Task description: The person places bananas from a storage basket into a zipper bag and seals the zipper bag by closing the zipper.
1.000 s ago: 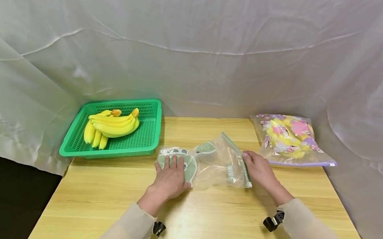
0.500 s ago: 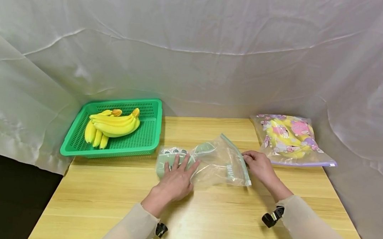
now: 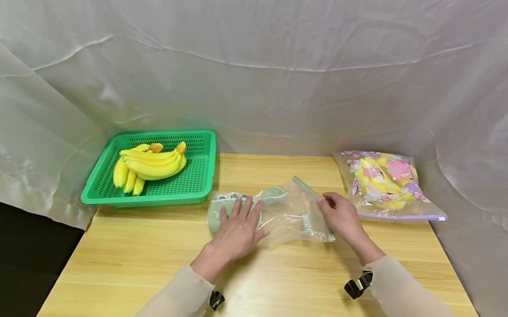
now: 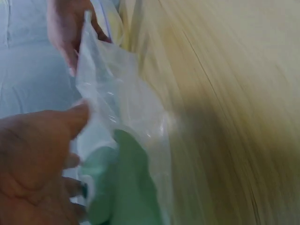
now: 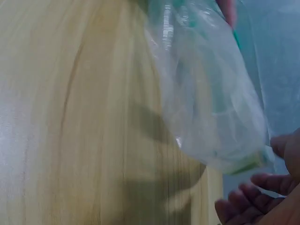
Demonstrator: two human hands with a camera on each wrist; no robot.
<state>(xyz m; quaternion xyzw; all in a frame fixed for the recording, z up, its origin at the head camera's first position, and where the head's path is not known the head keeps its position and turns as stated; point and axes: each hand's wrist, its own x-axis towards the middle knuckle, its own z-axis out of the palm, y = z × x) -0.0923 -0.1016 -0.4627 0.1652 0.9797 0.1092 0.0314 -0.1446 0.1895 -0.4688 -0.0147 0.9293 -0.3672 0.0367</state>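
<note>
A clear zip bag (image 3: 285, 216) with a green print and a green zip edge lies across the middle of the table, its zip end to the right and raised. My left hand (image 3: 238, 231) rests with spread fingers on the bag's green printed end; the left wrist view shows the thumb (image 4: 75, 119) lifted beside the film. At the zip edge my right hand (image 3: 342, 219) pinches the film between thumb and forefinger. Blur in the right wrist view leaves that contact unclear, with the right fingers (image 5: 248, 199) curled near the bag's end (image 5: 248, 161).
A green basket (image 3: 150, 201) holding bunches of bananas (image 3: 153, 166) stands at the back left. At the back right lies a purple-edged zip bag (image 3: 385, 181) with yellow contents. Grey cloth (image 3: 257, 83) hangs behind the wooden table (image 3: 282, 287).
My left hand has slid right along the bag, uncovering some green print at its left end. My right hand stays at the zip edge and has shifted slightly up.
</note>
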